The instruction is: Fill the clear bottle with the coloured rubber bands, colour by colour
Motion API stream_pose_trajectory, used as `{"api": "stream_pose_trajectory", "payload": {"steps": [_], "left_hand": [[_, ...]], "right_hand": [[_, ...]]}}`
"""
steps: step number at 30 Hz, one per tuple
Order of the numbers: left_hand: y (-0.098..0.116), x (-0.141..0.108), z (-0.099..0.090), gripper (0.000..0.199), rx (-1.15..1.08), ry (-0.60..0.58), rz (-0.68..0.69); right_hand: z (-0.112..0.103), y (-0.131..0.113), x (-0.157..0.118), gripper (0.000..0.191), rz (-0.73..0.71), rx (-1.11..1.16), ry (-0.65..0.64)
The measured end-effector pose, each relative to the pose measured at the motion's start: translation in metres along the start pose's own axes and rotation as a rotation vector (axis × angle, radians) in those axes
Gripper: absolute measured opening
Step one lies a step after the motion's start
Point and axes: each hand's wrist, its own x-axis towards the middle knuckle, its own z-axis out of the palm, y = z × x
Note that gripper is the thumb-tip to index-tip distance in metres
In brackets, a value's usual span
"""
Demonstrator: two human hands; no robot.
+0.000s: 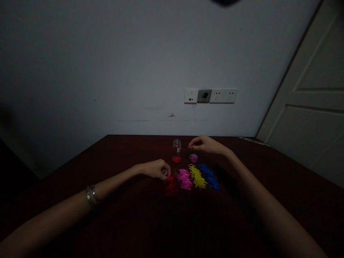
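Note:
My left hand (158,169) is closed in a pinch at the top of a pile of red bands (171,187), its fingertips on a red piece. To the right of that pile lie pink bands (185,179), yellow bands (198,176) and blue bands (209,176). Behind them a clear glass jar (176,148) stands upright without a lid, with red pieces (176,159) at its bottom. My right hand (202,144) hovers right of the jar, above a small pink object (193,158), with thumb and fingers curled; whether anything is between them is too dark to tell.
The dark red table (129,147) meets a pale wall (107,71) at its back edge. Sockets (223,96) are set in the wall. A door (317,89) stands at the right. A dark object (225,176) lies beside the blue bands, near my right forearm.

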Motion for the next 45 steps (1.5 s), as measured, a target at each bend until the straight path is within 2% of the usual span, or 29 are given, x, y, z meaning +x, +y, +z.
{"api": "stream_pose_trajectory", "payload": {"steps": [5, 11, 17, 21, 25, 29, 35, 40, 45], "left_hand": [[0.005, -0.001, -0.022, 0.017, -0.025, 0.082, -0.014], [0.019, 0.002, -0.065, 0.014, -0.049, 0.222, -0.003], [0.032, 0.018, -0.107, 0.016, -0.173, 0.365, -0.043], [0.032, 0.036, -0.123, 0.019, -0.276, 0.386, -0.057], [0.030, 0.053, -0.127, 0.017, -0.218, 0.371, -0.025], [0.029, 0.064, -0.125, 0.014, -0.040, 0.293, 0.029], [0.025, 0.072, -0.123, 0.019, 0.073, 0.183, 0.006], [0.023, 0.075, -0.121, 0.020, 0.087, 0.178, -0.001], [0.019, 0.077, -0.121, 0.017, 0.100, 0.177, 0.048]], "right_hand": [[-0.001, -0.001, 0.000, 0.022, 0.028, -0.008, 0.002], [-0.003, 0.000, 0.001, 0.022, 0.018, -0.016, -0.001], [-0.002, 0.005, 0.001, 0.022, 0.009, -0.004, 0.010], [-0.002, 0.007, 0.001, 0.023, 0.005, -0.004, 0.010], [-0.003, 0.005, 0.002, 0.023, 0.014, -0.020, -0.007], [-0.001, 0.002, 0.002, 0.023, 0.005, -0.027, -0.021], [0.002, 0.002, 0.003, 0.023, -0.008, -0.021, -0.011], [0.003, 0.002, 0.002, 0.023, -0.003, -0.020, -0.014], [0.003, 0.005, 0.004, 0.023, -0.022, -0.013, -0.021]]}}
